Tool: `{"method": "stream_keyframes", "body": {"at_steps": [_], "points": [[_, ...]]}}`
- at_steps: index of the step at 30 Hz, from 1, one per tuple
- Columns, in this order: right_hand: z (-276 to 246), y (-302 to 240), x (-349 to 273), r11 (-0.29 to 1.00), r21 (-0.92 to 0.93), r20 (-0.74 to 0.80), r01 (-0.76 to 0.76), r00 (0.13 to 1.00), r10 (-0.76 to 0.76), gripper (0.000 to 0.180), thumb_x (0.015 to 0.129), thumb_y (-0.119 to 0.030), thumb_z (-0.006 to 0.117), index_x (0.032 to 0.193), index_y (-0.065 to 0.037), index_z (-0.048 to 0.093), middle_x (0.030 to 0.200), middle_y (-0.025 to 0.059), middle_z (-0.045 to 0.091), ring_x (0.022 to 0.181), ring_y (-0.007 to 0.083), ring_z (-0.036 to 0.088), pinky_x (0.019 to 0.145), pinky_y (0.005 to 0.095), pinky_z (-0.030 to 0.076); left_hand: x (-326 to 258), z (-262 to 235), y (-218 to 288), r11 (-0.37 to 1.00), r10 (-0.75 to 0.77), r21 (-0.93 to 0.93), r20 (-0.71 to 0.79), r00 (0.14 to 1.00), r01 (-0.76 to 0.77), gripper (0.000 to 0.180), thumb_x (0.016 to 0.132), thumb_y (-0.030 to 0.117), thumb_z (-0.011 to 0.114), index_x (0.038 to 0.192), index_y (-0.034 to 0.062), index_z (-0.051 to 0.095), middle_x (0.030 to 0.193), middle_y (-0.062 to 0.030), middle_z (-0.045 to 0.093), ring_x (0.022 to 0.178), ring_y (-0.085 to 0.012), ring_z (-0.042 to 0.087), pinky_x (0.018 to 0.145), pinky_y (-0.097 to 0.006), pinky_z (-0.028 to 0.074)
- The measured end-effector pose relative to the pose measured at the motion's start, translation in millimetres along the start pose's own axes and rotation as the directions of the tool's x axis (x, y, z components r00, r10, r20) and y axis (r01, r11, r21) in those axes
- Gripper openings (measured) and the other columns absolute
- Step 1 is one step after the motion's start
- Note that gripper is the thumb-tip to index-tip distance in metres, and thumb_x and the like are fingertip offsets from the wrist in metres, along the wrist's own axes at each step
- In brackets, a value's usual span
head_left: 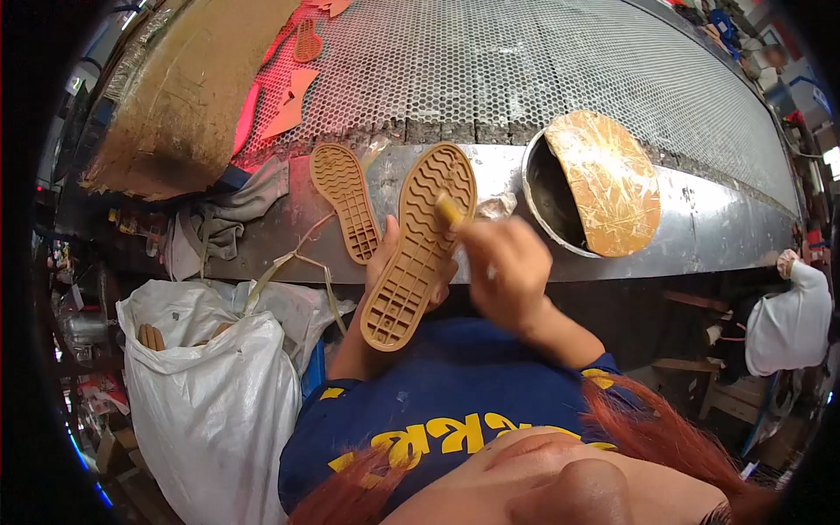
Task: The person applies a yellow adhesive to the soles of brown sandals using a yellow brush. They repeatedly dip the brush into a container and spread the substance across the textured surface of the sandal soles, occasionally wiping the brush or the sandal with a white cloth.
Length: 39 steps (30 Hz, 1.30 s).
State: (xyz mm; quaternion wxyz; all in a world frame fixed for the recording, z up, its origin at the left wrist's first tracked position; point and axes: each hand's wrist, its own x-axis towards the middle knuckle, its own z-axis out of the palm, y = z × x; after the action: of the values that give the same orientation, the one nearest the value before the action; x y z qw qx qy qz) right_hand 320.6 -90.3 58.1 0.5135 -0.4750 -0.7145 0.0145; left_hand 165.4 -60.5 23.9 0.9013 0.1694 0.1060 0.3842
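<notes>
Left hand [398,262] cups a tan shoe sole [420,245] from beneath, tread up, tilted over the front edge of the metal counter [700,219]; grip wrapped around the sole's waist. Right hand [506,267] pinches a small brush [449,210], tip touching the sole's upper half. Step in hand looks like brushing glue onto the tread. A second sole [347,201] lies on the counter just beside. Round glue pot [560,197], half covered by a crusted lid, sits to the right. Next move likely needs even strokes toward the heel, held steady.
</notes>
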Motion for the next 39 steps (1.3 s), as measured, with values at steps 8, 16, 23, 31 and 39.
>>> {"method": "stream_keyframes", "body": {"at_steps": [8, 16, 23, 31, 39], "points": [[-5.8, 14.2, 11.9, 0.988, 0.150, 0.160, -0.040, 0.987, 0.016, 0.029, 0.066, 0.007, 0.061, 0.091, -0.006, 0.066, 0.076, 0.0113, 0.064, 0.071, 0.0252, 0.063, 0.063, 0.0344, 0.050, 8.0, 1.9, 1.3, 0.992, -0.031, -0.124, -0.140, 0.990, 0.014, 0.077, 0.091, 0.062, 0.025, 0.139, 0.0029, 0.026, 0.129, -0.0323, 0.040, 0.056, -0.0198, 0.056, 0.041, -0.028, 0.048], [-17.5, -40.1, 4.6, 0.849, 0.514, 0.422, -0.121, 0.898, -0.127, 0.024, 0.068, 0.010, 0.065, 0.088, -0.003, 0.067, 0.072, 0.0100, 0.061, 0.062, 0.0215, 0.059, 0.053, 0.0292, 0.045, 11.8, -31.6, 6.6, 0.966, 0.000, -0.257, 0.058, 0.998, 0.015, 0.067, 0.094, 0.056, 0.027, 0.139, 0.0071, 0.028, 0.126, -0.0345, 0.042, 0.057, -0.0208, 0.059, 0.042, -0.030, 0.051], [17.7, 16.0, 26.1, 0.557, 0.537, 0.491, -0.633, 0.772, 0.404, 0.012, 0.080, 0.000, 0.063, 0.092, 0.003, 0.066, 0.083, 0.0053, 0.067, 0.079, 0.0117, 0.064, 0.070, 0.0231, 0.049, -7.6, -22.6, 8.3, 0.983, 0.064, -0.168, -0.068, 0.996, -0.074, 0.068, 0.095, 0.056, 0.023, 0.123, -0.0017, 0.045, 0.077, -0.0203, 0.060, 0.041, -0.0204, 0.052, 0.031, -0.028, 0.041], [-6.8, 32.5, 6.5, 0.674, 0.568, 0.052, -0.472, 0.838, 0.544, 0.013, 0.081, 0.004, 0.063, 0.093, 0.003, 0.064, 0.086, 0.0055, 0.063, 0.080, 0.0122, 0.060, 0.072, 0.0228, 0.048, 11.9, -51.1, 1.8, 0.974, 0.194, -0.103, -0.064, 0.979, -0.200, 0.054, 0.099, 0.041, 0.019, 0.134, 0.0021, 0.033, 0.113, -0.0278, 0.055, 0.085, -0.0304, 0.064, 0.071, -0.038, 0.054], [-28.8, 36.8, 12.4, 0.660, 0.655, -0.099, -0.367, 0.825, 0.557, 0.014, 0.081, 0.004, 0.062, 0.095, 0.002, 0.063, 0.087, 0.0057, 0.061, 0.074, 0.0105, 0.057, 0.066, 0.0206, 0.046, 99.4, -23.3, 91.4, 0.815, 0.578, 0.241, -0.266, 0.771, -0.528, 0.022, 0.097, 0.021, 0.041, 0.112, 0.0038, 0.040, 0.114, -0.0179, 0.050, 0.101, -0.0356, 0.057, 0.089, -0.052, 0.048]]}}
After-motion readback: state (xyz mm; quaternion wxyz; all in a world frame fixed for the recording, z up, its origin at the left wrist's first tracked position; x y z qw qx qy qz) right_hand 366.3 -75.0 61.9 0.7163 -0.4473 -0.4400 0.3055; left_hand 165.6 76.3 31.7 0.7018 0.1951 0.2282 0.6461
